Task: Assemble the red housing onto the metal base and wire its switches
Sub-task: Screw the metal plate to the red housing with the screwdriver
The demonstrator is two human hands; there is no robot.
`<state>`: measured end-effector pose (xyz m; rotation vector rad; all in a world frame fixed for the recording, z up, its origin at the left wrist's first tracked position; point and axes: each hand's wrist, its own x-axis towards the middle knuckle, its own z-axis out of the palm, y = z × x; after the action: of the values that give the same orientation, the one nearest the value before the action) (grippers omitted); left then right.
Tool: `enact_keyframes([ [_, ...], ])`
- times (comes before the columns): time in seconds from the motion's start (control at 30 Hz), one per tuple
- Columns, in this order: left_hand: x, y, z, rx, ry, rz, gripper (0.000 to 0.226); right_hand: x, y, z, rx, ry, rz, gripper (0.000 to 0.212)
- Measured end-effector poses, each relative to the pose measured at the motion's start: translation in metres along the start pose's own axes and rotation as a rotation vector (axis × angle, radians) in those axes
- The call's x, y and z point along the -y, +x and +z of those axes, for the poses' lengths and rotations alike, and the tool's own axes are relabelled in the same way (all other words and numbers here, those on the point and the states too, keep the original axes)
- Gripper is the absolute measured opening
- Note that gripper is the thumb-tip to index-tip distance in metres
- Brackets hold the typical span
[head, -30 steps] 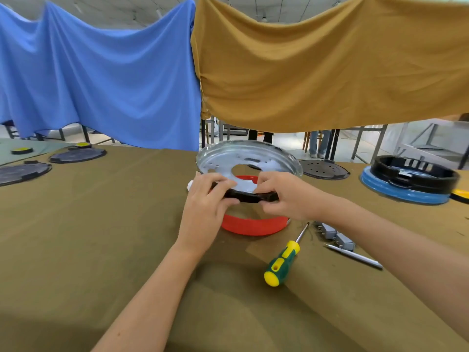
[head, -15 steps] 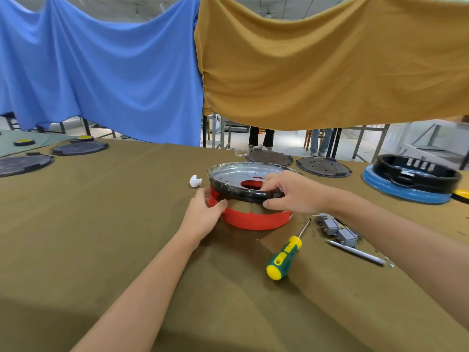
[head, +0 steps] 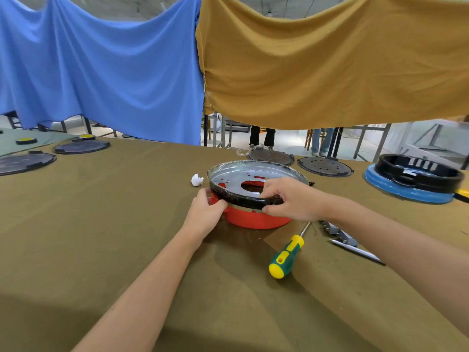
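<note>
A person's two bare forearms reach forward over a desk [head: 101, 224] covered in olive-brown cloth. At the middle of the desk sits a round red housing [head: 256, 219], with a shallow silver metal base [head: 233, 177] resting on top of it; the base has a dark band around its rim and a round hole in its middle through which red shows.

The left hand [head: 205, 212] grips the near left edge of the stack, fingers curled against the dark rim and the red housing. The right hand [head: 289, 199] holds the near right edge of the base, fingers bent over the rim and the thumb underneath.

Just to the right of the housing, nearer the person, lies a screwdriver [head: 286, 257] with a green and yellow handle. Further right of it lie grey switches [head: 340, 232] and a thin metal tool [head: 355, 251]. Just left of the housing is a small white crumpled scrap [head: 197, 180]. Behind the housing lie flat dark round plates [head: 324, 165]. Far right of it a black ring sits on a blue disc [head: 406, 191]. Blue and mustard cloths hang behind.
</note>
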<state>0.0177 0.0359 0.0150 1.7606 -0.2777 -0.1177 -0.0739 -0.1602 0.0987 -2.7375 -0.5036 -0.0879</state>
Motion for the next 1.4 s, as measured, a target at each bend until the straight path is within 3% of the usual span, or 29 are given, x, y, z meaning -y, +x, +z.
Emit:
enact_keyframes([
  [0.07,0.001,0.001,0.0,0.0,-0.016,0.002,0.057,0.0,0.001,0.001,-0.003,0.002,-0.006,0.033],
  [0.2,0.004,0.005,0.0,-0.001,-0.011,-0.004,0.051,-0.001,0.002,0.002,0.0,-0.021,-0.012,0.034],
  [0.33,0.001,0.001,-0.001,0.023,-0.014,-0.019,0.065,-0.007,0.002,0.004,0.011,-0.063,0.0,0.015],
  [0.43,-0.001,0.0,-0.001,0.027,-0.018,-0.036,0.073,-0.011,0.002,0.006,0.01,-0.073,0.011,0.012],
  [0.63,0.004,0.006,-0.001,0.043,-0.06,-0.028,0.059,-0.014,0.004,0.007,0.005,-0.062,0.003,0.01],
  [0.8,0.003,0.005,-0.001,0.044,-0.07,-0.035,0.068,-0.014,0.005,0.008,-0.003,-0.03,-0.002,0.028],
  [0.9,0.0,0.002,-0.001,0.046,-0.072,-0.041,0.071,-0.014,0.006,0.007,-0.002,-0.054,0.002,0.021],
  [1.03,0.0,0.002,-0.002,0.049,-0.064,-0.059,0.07,-0.014,0.005,0.008,-0.006,-0.06,0.0,0.031],
  [1.13,0.003,0.005,-0.002,0.053,-0.059,-0.056,0.058,-0.012,0.004,0.008,-0.009,-0.074,0.006,0.023],
  [1.4,0.0,0.003,-0.001,0.046,-0.081,-0.067,0.056,-0.007,0.001,0.009,0.003,-0.108,0.006,0.014],
])
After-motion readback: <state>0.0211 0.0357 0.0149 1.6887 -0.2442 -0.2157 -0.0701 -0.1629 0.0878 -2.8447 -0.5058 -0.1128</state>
